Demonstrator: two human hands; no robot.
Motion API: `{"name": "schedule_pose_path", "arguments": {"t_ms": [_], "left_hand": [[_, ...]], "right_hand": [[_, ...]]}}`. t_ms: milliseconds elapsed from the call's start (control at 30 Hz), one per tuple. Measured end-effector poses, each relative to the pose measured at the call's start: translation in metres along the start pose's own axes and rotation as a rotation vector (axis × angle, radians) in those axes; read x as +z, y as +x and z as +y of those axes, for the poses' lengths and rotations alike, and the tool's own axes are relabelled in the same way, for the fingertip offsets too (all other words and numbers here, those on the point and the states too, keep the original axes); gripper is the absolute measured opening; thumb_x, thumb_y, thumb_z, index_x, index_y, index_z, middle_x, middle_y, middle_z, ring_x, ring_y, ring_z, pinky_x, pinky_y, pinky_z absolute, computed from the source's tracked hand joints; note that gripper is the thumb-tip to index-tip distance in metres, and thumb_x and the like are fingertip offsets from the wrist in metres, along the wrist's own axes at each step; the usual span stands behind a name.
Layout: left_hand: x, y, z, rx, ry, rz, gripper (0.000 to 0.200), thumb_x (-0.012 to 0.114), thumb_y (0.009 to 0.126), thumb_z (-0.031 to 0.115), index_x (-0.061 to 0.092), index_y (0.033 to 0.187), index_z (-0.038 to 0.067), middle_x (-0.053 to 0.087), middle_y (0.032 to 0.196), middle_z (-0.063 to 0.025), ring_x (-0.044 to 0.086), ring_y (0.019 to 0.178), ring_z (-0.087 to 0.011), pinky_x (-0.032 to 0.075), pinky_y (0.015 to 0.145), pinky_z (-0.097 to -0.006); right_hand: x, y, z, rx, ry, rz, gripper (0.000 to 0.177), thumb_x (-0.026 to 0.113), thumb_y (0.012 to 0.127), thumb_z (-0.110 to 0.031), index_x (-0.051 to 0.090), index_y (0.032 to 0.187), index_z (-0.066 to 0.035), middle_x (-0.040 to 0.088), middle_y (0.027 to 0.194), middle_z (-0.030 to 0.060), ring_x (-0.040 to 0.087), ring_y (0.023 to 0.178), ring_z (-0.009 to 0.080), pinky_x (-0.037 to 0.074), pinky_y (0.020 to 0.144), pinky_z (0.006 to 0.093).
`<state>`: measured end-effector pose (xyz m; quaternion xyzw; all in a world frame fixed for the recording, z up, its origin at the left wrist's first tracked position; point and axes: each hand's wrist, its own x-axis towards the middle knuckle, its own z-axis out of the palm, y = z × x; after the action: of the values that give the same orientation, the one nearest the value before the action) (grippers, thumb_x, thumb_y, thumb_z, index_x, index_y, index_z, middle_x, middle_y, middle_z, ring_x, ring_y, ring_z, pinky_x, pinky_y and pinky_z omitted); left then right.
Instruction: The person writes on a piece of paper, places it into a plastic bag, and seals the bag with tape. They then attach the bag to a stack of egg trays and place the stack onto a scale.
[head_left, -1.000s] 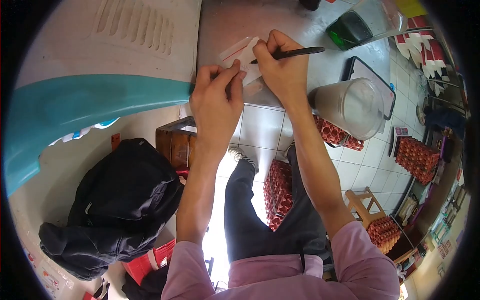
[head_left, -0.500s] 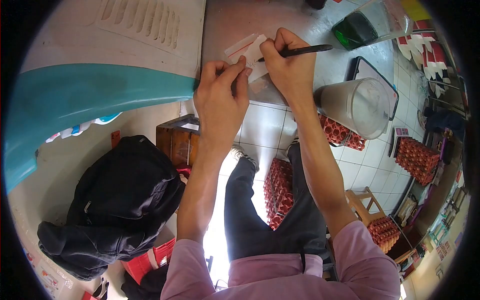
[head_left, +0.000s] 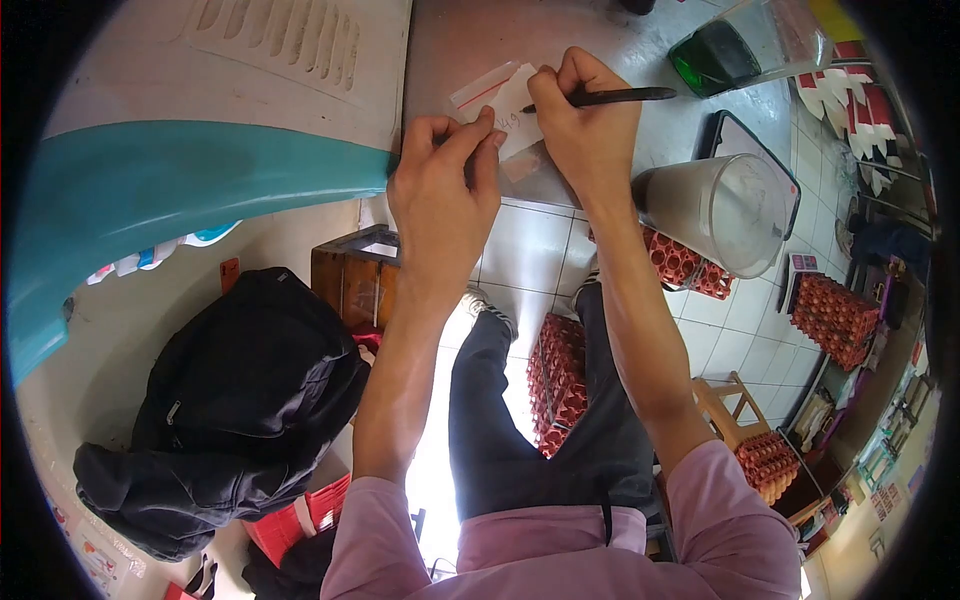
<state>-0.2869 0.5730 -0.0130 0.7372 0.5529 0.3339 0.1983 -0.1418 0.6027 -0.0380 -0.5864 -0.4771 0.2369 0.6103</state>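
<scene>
Pen between right fingers

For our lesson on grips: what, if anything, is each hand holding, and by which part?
Right hand: black pen, near its writing end. Left hand: fingertips at the paper slip's edge; grip unclear.

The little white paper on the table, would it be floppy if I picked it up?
The white paper looks thin, so it would probably flop and feel light. It might slide too, since the metal table looks smooth.

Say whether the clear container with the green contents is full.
Partly full: in the clear container, green contents reach only partway, with transparent wall beyond.
</scene>
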Motion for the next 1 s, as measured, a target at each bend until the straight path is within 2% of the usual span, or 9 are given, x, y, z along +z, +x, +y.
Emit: {"name": "schedule_pose_path", "arguments": {"t_ms": [67, 167, 267, 367, 567, 767, 867, 1000], "left_hand": [[0.0000, -0.0002, -0.0005, 0.011, 0.007, 0.002, 0.020, 0.072, 0.088, 0.011, 0.075, 0.107, 0.005, 0.059, 0.092, -0.0118, 0.066, 0.068, -0.0266, 0.053, 0.060, -0.0354], [0.0063, -0.0014, -0.0059, 0.021, -0.015, 0.064, 0.024, 0.076, 0.085, 0.013, 0.078, 0.108, 0.011, 0.061, 0.088, -0.0071, 0.050, 0.055, -0.0137, 0.044, 0.053, -0.0294], [0.0062, -0.0011, -0.0063, 0.027, -0.004, 0.061, 0.024, 0.076, 0.085, 0.012, 0.078, 0.108, 0.011, 0.062, 0.088, -0.0071, 0.050, 0.055, -0.0134, 0.044, 0.053, -0.0291], [0.0078, -0.0019, -0.0097, 0.056, 0.014, 0.078, 0.024, 0.076, 0.085, 0.012, 0.078, 0.108, 0.011, 0.062, 0.088, -0.0073, 0.049, 0.054, -0.0132, 0.044, 0.053, -0.0288], [0.0068, -0.0014, -0.0073, 0.036, -0.008, 0.070, 0.024, 0.076, 0.085, 0.012, 0.078, 0.109, 0.011, 0.062, 0.089, -0.0078, 0.050, 0.054, -0.0131, 0.044, 0.053, -0.0291], [0.0063, -0.0013, -0.0061, 0.025, -0.013, 0.068, 0.024, 0.076, 0.085, 0.012, 0.078, 0.109, 0.011, 0.062, 0.089, -0.0078, 0.050, 0.054, -0.0136, 0.044, 0.054, -0.0295], [0.0065, -0.0013, -0.0051, 0.010, -0.015, 0.068, 0.024, 0.076, 0.084, 0.012, 0.078, 0.108, 0.011, 0.062, 0.088, -0.0076, 0.049, 0.054, -0.0136, 0.043, 0.053, -0.0294], [0.0055, -0.0003, -0.0071, 0.041, -0.012, 0.071, 0.022, 0.076, 0.084, 0.011, 0.077, 0.106, 0.010, 0.061, 0.090, -0.0079, 0.050, 0.054, -0.0151, 0.044, 0.055, -0.0305]], "right_hand": [[-0.0011, -0.0008, -0.0021, 0.031, -0.034, -0.028, 0.030, 0.064, 0.077, -0.004, 0.039, 0.062, 0.000, 0.035, 0.053, 0.0055, 0.035, 0.053, 0.0106, 0.031, 0.047, 0.0308], [-0.0026, -0.0044, -0.0042, 0.036, 0.008, 0.015, 0.029, 0.064, 0.077, -0.003, 0.040, 0.062, 0.001, 0.037, 0.053, 0.0053, 0.036, 0.053, 0.0102, 0.032, 0.048, 0.0306], [-0.0026, -0.0026, -0.0077, 0.078, -0.003, -0.019, 0.028, 0.064, 0.077, -0.003, 0.040, 0.062, 0.000, 0.038, 0.053, 0.0048, 0.036, 0.054, 0.0102, 0.033, 0.048, 0.0305], [-0.0033, -0.0026, -0.0047, -0.013, 0.023, 0.078, 0.029, 0.064, 0.077, -0.002, 0.039, 0.062, 0.000, 0.039, 0.054, 0.0046, 0.036, 0.054, 0.0098, 0.033, 0.048, 0.0303], [-0.0010, -0.0012, -0.0028, 0.059, 0.045, 0.067, 0.029, 0.064, 0.077, -0.002, 0.039, 0.063, 0.001, 0.040, 0.055, 0.0049, 0.036, 0.056, 0.0099, 0.034, 0.049, 0.0299], [-0.0034, -0.0040, -0.0072, -0.008, -0.067, 0.066, 0.028, 0.064, 0.076, -0.001, 0.039, 0.063, 0.001, 0.036, 0.055, 0.0069, 0.034, 0.056, 0.0105, 0.032, 0.049, 0.0314], [-0.0043, -0.0022, -0.0089, 0.049, -0.077, 0.083, 0.027, 0.062, 0.075, 0.000, 0.038, 0.063, 0.001, 0.035, 0.055, 0.0076, 0.032, 0.055, 0.0114, 0.030, 0.049, 0.0320], [-0.0028, -0.0072, -0.0057, -0.043, -0.015, 0.130, 0.030, 0.065, 0.083, -0.004, 0.041, 0.066, 0.000, 0.036, 0.056, 0.0079, 0.031, 0.053, 0.0130, 0.029, 0.048, 0.0307]]}}
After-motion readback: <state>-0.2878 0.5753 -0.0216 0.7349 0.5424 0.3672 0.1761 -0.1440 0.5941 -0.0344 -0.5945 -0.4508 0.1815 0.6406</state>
